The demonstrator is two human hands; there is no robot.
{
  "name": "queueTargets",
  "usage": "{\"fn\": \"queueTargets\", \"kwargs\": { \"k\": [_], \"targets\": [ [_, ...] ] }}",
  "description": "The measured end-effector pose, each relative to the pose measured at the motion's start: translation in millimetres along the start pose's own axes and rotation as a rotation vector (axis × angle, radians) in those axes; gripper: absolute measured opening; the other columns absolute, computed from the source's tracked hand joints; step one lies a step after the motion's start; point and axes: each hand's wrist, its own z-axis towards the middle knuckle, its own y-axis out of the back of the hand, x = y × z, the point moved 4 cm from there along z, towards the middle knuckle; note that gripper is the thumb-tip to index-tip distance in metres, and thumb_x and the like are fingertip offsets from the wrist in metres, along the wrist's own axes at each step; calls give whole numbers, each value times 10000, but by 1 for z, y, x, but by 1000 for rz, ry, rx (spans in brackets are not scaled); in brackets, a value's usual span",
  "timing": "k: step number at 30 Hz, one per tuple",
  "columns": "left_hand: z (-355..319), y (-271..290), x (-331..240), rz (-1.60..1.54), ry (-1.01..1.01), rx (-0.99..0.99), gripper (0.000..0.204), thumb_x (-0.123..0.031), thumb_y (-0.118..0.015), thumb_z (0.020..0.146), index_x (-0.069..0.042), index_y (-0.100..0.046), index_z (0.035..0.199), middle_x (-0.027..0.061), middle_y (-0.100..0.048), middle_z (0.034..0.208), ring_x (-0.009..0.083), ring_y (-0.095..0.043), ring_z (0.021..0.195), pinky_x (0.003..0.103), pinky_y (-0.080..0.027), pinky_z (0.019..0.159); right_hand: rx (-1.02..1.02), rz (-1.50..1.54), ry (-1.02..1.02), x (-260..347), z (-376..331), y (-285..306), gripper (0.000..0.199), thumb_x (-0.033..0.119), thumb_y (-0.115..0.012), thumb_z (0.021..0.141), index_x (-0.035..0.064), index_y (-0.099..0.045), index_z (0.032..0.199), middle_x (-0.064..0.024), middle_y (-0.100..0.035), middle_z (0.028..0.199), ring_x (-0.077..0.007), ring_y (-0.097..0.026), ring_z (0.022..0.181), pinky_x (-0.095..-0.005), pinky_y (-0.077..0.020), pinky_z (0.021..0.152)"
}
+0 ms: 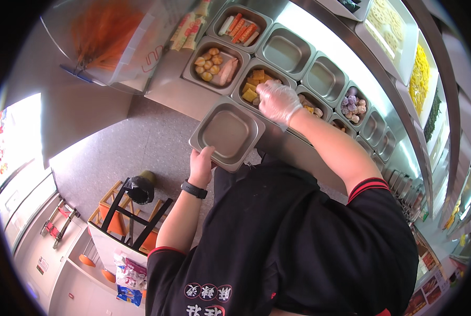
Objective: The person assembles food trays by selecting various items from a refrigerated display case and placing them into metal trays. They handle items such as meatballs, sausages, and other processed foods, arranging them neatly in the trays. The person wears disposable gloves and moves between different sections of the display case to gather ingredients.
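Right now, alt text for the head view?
A bare left hand grips an empty square steel pan by its near rim, while the gloved right hand reaches into a counter steel pan of yellow and orange cubes among other food pans.

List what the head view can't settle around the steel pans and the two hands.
- Right hand: gloved fingers dip into the pan of yellow cubes; the hand hides any hold.
- Left hand: fingers under the empty steel pan rim, hidden.
- Pans behind the right forearm: contents partly covered.
- Far-right trays: too small, bent by the fisheye rim.
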Motion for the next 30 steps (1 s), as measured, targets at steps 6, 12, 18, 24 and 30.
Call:
{"fn": "queueTargets", "kwargs": {
  "k": [6, 12, 18, 24, 30],
  "targets": [
    [1, 3, 0, 9, -9, 5, 289, -99, -566, 981, 0, -589, 1251, 132, -727, 1053, 280, -770, 840, 420, -668, 680, 249, 6, -32, -63, -8, -16, 172, 201, -611, 921, 100, -715, 1014, -149, -705, 1076, -368, -688, 1049, -503, -553, 933],
    [4, 8, 6, -47, -13, -16, 326, -76, -570, 974, -9, -562, 1293, 122, -709, 1104, 283, -765, 902, 436, -671, 749, -22, 129, -344, -142, -72, 35, 185, 187, -658, 909, 77, -695, 1053, -180, -696, 1102, -403, -678, 1062, -506, -539, 930],
    [6, 8, 4, -46, -7, -16, 332, -81, -573, 976, -17, -557, 1300, 117, -704, 1115, 275, -761, 914, 434, -671, 770, 272, 48, -416, -132, -132, 28, 550, 235, -759, 847, 92, -599, 1353, -186, -635, 1301, -411, -634, 1220, -489, -522, 1038],
    [8, 4, -2, 9, -12, -17, 351, -84, -573, 977, -11, -540, 1318, 126, -696, 1127, 287, -758, 939, 443, -670, 792, 382, -134, -482, -105, -124, 5, 587, 257, -797, 822, 26, -562, 1307, -238, -602, 1315, -388, -685, 1145, -501, -551, 974],
    [1, 4, 0, 4, -7, -24, 373, -82, -569, 976, -5, -524, 1339, 136, -690, 1149, 294, -756, 958, 451, -670, 797, 303, -205, -396, -104, -121, -20, 295, 136, -669, 877, 31, -620, 1149, -213, -688, 1142, -373, -711, 1036, -485, -552, 912]
  ]
}}
